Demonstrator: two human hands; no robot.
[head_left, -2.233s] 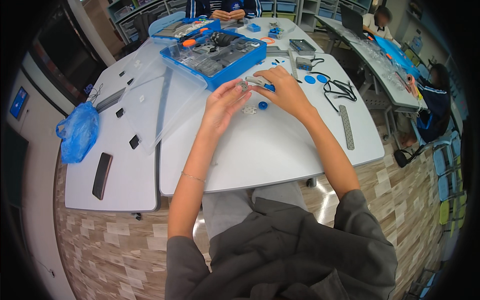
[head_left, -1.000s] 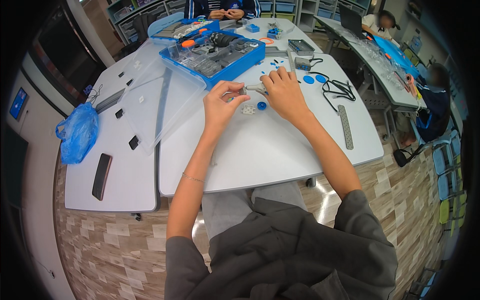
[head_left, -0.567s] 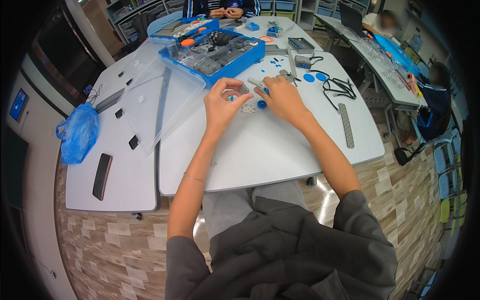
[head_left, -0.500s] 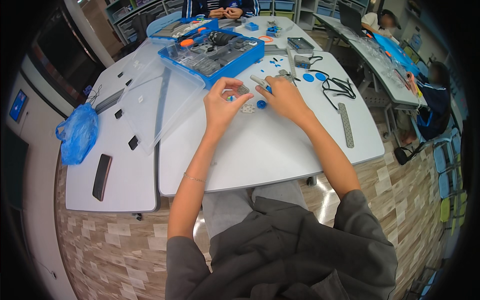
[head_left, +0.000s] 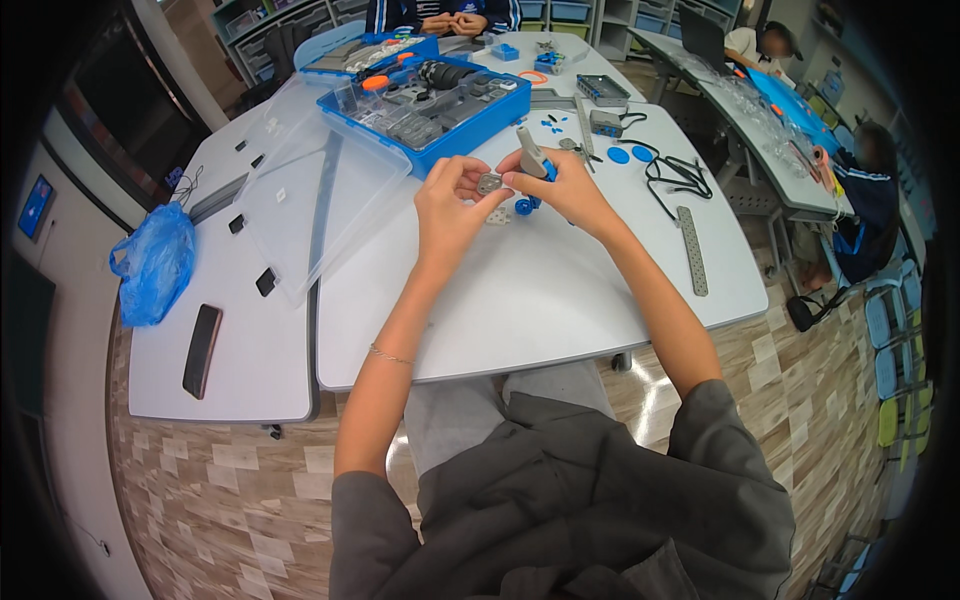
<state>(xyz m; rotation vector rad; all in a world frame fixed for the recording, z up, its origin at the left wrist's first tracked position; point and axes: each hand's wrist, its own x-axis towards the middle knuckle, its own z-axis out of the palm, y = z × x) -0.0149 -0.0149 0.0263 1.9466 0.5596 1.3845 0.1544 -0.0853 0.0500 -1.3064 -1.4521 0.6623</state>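
Observation:
Above the white table, my left hand (head_left: 446, 208) pinches a small grey plate with holes (head_left: 488, 184) between thumb and fingertips. My right hand (head_left: 572, 192) is closed round a light grey and blue hand tool (head_left: 533, 153), whose grey end points up and away; its exact kind does not show. The right thumb and fingertips reach the plate's right edge, so both hands meet at it. Just under the hands lie a small round blue part (head_left: 523, 207) and a pale beige piece (head_left: 497, 216), partly covered by my fingers.
Beyond my hands stands an open blue case (head_left: 470, 135) of grey parts, with a clear lid (head_left: 320, 215) to its left. A grey box (head_left: 604, 123), black cables (head_left: 680, 175) and a perforated grey strip (head_left: 692, 250) lie right. A phone (head_left: 203, 350) and blue bag (head_left: 157, 265) lie left.
My right hand has moved left to meet the plate in my left hand. The tool has swung more upright, its grey end now pointing away from me.

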